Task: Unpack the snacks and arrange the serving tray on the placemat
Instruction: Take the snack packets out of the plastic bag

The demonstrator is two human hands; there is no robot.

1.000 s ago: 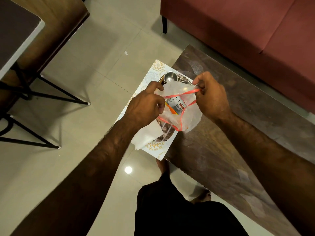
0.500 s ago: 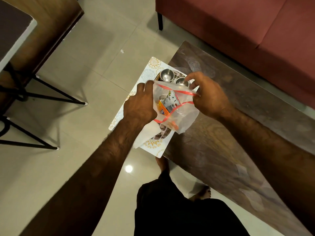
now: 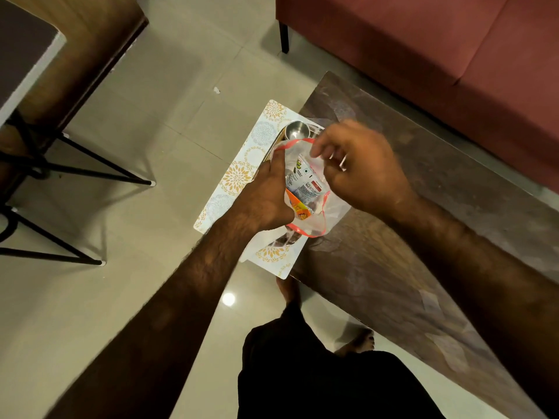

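right hand [image 3: 360, 167] now blurred over bag [image 3: 305, 189], left hand [image 3: 266, 201] lower on it

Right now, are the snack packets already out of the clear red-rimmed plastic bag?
No, the snack packets sit inside the clear red-rimmed plastic bag, its mouth held open.

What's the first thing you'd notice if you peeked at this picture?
Two bare hands in the middle, working at a clear plastic bag with a red rim: the left hand holds its side, and the right hand is blurred above its opening. Colourful snack packets show inside. Behind it, a shiny steel bowl sits over a flowered placemat at the end of a dark wooden table.
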